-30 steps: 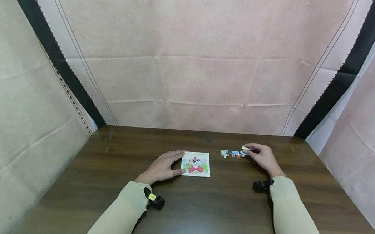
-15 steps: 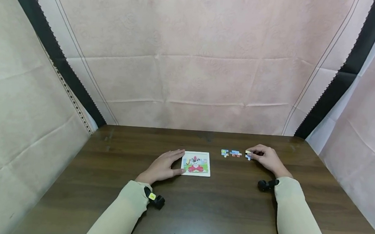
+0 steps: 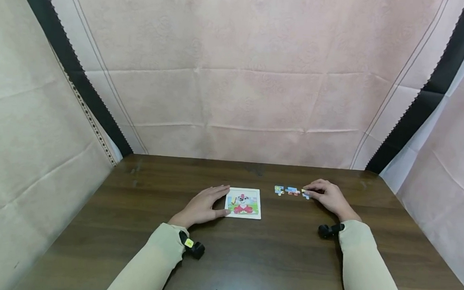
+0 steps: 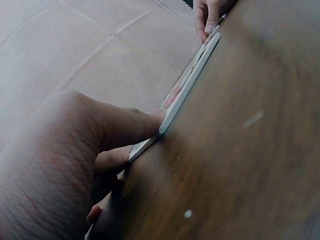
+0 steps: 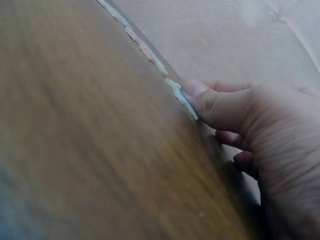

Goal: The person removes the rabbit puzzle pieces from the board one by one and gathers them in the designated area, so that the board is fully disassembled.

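A flat picture puzzle in a white frame lies on the table, showing a cartoon animal in red. My left hand rests along the puzzle's left side, fingers straight at the upper corner and thumb on the lower edge. To the right, my right hand pinches a small jigsaw piece between thumb and fingers, low at the tabletop. In the right wrist view the thumb presses on this jigsaw piece; the other fingers are partly hidden.
Two more jigsaw pieces lie in a row left of the pinched one: a middle piece and a left piece. The brown wooden table ends at a pale cloth wall behind, with cloth on both sides too.
My right hand has shifted a little right, and the jigsaw piece in it, tilted up before, now lies lower, apart from the middle piece. The left hand and the framed puzzle stay put.
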A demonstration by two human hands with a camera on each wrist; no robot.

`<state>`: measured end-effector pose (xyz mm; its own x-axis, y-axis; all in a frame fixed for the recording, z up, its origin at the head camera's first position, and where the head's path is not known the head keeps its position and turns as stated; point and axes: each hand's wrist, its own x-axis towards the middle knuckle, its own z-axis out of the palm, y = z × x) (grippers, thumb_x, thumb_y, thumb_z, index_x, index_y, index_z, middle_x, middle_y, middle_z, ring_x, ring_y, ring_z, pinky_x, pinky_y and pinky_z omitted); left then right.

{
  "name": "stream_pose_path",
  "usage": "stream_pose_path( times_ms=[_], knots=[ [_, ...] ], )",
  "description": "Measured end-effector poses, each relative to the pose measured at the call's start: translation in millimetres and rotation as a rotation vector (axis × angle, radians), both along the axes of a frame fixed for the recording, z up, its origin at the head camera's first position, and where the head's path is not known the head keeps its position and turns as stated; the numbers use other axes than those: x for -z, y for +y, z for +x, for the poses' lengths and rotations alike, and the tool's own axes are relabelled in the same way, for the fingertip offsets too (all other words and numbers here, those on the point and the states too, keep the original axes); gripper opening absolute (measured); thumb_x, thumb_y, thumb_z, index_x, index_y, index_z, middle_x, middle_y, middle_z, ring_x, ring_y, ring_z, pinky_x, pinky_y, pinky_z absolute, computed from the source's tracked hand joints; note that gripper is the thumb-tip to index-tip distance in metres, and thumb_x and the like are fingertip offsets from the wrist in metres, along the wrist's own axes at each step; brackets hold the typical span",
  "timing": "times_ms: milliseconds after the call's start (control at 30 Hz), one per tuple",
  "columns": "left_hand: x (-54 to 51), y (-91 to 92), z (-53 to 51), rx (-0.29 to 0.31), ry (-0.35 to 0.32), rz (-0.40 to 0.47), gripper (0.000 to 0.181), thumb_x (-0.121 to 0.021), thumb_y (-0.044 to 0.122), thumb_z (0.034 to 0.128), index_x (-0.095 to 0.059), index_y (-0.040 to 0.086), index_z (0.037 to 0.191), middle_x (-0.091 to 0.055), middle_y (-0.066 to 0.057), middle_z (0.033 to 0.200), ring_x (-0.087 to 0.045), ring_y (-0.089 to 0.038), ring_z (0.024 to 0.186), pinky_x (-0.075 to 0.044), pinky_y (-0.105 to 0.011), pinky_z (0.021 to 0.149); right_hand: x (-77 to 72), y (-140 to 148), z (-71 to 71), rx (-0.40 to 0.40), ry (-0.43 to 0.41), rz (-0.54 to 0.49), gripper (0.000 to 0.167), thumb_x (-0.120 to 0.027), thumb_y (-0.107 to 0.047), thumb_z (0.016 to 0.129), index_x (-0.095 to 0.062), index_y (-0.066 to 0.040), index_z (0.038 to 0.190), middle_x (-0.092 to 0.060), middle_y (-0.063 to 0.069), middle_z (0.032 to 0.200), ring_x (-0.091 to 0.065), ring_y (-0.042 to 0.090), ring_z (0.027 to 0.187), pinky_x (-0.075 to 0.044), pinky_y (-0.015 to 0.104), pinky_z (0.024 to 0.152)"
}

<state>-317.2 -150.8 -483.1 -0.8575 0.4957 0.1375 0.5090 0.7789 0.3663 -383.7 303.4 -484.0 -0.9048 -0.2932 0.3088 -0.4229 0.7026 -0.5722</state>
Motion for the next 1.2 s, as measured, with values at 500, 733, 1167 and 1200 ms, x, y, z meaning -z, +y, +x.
stream_pose_path(
  times_ms=[500,733,1167,1200],
  knots=[
    [-2.7,0.6,5.0,0.015,0.004,0.003,0.079,-0.061,0.057,0.0945,-0.036,0.016,0.158,-0.031,0.002,0.163,-0.026,-0.020,0.150,-0.019,-0.046,0.122,4.2,0.3,1.3,0.027,0.000,-0.008,0.025,-0.068,-0.030,0.098,-0.074,-0.017,0.118,-0.069,0.001,0.105,-0.059,0.019,0.089,-0.049,0.039,0.077],
    [-2.9,-0.3,2.7,0.010,0.007,0.010,0.079,-0.061,0.058,0.0944,-0.036,0.018,0.158,-0.031,0.003,0.163,-0.026,-0.021,0.150,-0.020,-0.046,0.121,-0.6,-1.1,2.4,0.074,0.053,-0.070,0.024,-0.069,-0.034,0.097,-0.073,-0.013,0.110,-0.070,0.001,0.093,-0.061,0.019,0.082,-0.050,0.030,0.070],
    [-1.5,0.3,3.2,0.012,0.014,0.013,0.078,-0.060,0.057,0.0949,-0.036,0.017,0.158,-0.032,0.002,0.163,-0.026,-0.021,0.151,-0.019,-0.046,0.122,-5.4,-44.9,3.3,-0.010,0.194,-0.179,0.023,-0.083,-0.029,0.086,-0.072,-0.013,0.099,-0.072,-0.002,0.091,-0.068,0.013,0.081,-0.054,0.020,0.072],
    [-1.6,-0.1,3.3,0.010,0.015,0.009,0.078,-0.060,0.057,0.0948,-0.036,0.017,0.158,-0.032,0.002,0.163,-0.026,-0.020,0.150,-0.019,-0.046,0.122,-5.1,-57.9,3.1,-0.051,0.229,-0.183,0.021,-0.083,-0.024,0.086,-0.072,-0.012,0.099,-0.072,-0.002,0.091,-0.069,0.014,0.082,-0.055,0.023,0.073]
  ],
)
